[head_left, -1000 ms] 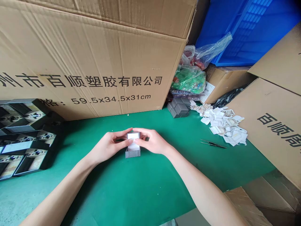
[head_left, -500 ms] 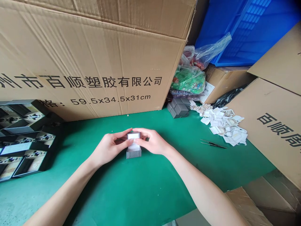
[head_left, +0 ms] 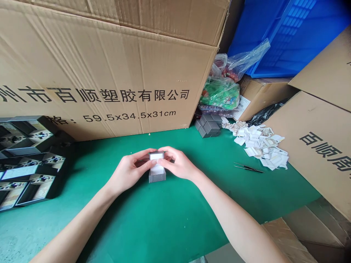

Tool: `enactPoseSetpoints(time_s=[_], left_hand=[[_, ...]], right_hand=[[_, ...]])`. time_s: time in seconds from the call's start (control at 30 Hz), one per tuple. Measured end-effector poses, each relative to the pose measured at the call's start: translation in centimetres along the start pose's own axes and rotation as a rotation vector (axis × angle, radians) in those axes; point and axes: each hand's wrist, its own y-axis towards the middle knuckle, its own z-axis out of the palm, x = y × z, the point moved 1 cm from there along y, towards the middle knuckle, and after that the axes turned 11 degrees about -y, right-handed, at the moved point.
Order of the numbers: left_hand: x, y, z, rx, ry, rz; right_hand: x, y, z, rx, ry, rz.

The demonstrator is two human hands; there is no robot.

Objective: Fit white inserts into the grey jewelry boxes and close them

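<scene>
A small dark grey box (head_left: 157, 178) with a white lining stands on the green table in front of me, its lid raised at the back. My left hand (head_left: 134, 167) grips it from the left, thumb at the white inside and fingers behind the lid. From the right, my right hand (head_left: 179, 163) holds the same box, its thumb also at the lining and its fingers curled behind. Both thumbs cover part of the white inside, and the fingertips at the back are mostly hidden.
Tweezers (head_left: 249, 167) lie right of my hands, near a heap of white pieces (head_left: 264, 144). Closed grey boxes (head_left: 208, 126) are stacked behind. Open black boxes (head_left: 30, 164) stand at left. A large carton (head_left: 109, 65) walls off the back; another carton (head_left: 315, 135) borders the right.
Both hands and the small box have shifted very slightly away from me and to the right. The grip looks the same, and the surrounding things have not moved.
</scene>
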Motion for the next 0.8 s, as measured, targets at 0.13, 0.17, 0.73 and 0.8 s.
enactPoseSetpoints(time_s=[0.13,0.17,0.73,0.8], left_hand=[[0.12,0.31,-0.37,0.057,-0.017,0.009],[0.13,0.35,-0.50,0.067,-0.017,0.010],[0.07,0.15,-0.46,0.082,0.056,0.024],[0.28,0.09,-0.38,0.077,0.075,0.053]], right_hand=[[-0.15,0.09,0.02,0.000,-0.010,-0.044],[-0.19,0.09,0.02,0.003,-0.003,-0.045],[0.10,0.14,-0.21,0.008,-0.040,-0.001],[-0.08,0.16,-0.13,-0.001,-0.060,0.000]])
